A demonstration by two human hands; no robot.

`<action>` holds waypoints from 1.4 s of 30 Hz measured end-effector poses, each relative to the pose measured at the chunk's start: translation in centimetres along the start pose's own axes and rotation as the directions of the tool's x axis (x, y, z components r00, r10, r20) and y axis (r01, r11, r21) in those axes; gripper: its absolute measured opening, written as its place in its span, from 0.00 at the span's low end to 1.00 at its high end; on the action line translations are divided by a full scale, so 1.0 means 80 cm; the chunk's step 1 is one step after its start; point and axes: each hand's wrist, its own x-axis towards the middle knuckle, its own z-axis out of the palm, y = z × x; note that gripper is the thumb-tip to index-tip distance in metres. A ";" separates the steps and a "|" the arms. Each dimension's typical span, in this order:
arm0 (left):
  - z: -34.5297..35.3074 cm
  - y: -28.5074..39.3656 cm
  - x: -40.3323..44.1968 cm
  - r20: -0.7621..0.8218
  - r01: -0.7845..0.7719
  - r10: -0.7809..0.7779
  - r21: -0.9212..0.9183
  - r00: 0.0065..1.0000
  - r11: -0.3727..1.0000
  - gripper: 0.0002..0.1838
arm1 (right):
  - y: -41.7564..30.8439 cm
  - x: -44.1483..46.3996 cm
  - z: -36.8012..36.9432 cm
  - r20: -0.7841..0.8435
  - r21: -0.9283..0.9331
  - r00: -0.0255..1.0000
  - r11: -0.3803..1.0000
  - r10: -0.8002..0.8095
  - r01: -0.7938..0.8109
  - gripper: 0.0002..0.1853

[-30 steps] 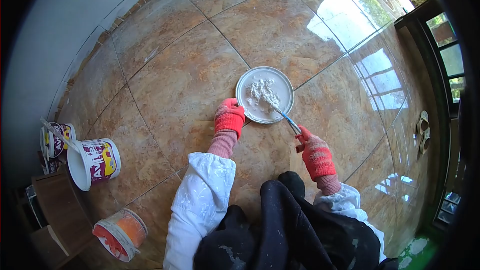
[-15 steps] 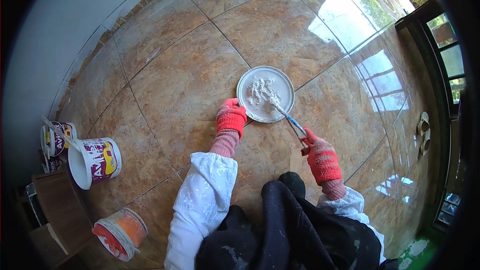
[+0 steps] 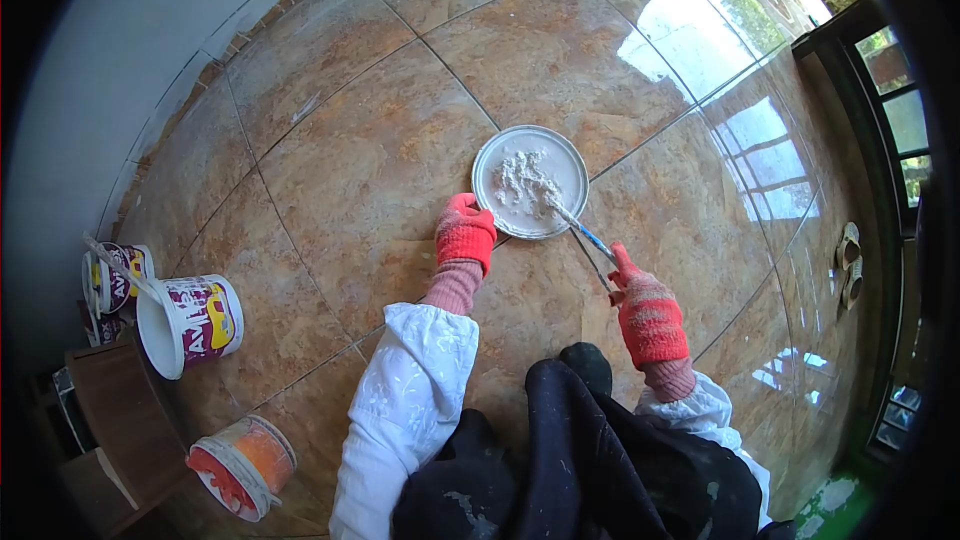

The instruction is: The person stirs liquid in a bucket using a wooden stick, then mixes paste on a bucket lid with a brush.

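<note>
A round, rimmed lid [image 3: 490, 157] lies in the middle of the view, with lumpy white paste [image 3: 524, 180] on it. My left hand [image 3: 465, 236], in a red and pink glove, grips the lid's lower left edge. In my right hand [image 3: 648, 310], gloved alike, is the end of a thin blue and white stirring tool [image 3: 592, 239]. Its far tip is coated with paste and rests in the mix near the lid's lower right rim. The fingers of my right hand are closed round the handle.
Two white and purple buckets [image 3: 210, 321] stand at the left, near a brown wooden piece [image 3: 115, 395]. Below them is an orange-stained bucket [image 3: 262, 452]. Sandals [image 3: 849, 265] lie at the right by a dark-framed glass door [image 3: 903, 120]. A wall [image 3: 110, 50] rises at the upper left.
The tool's handle has swung to the right, and my right hand has shifted slightly right. My left hand and the lid have moved up a little.
</note>
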 end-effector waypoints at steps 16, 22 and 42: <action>-0.002 0.005 0.005 0.090 0.054 -0.039 -0.169 0.995 0.984 0.17 | -0.040 0.021 0.014 -0.127 -0.224 0.973 0.961 -0.193 0.161 0.26; -0.003 0.013 0.001 0.075 0.073 -0.062 -0.156 0.995 0.985 0.17 | -0.039 0.042 0.017 -0.129 -0.160 0.958 0.959 -0.255 0.233 0.27; 0.001 -0.005 0.008 0.044 0.082 -0.076 -0.151 0.996 0.985 0.16 | -0.069 0.045 0.000 -0.122 -0.402 0.894 0.845 -0.431 0.352 0.29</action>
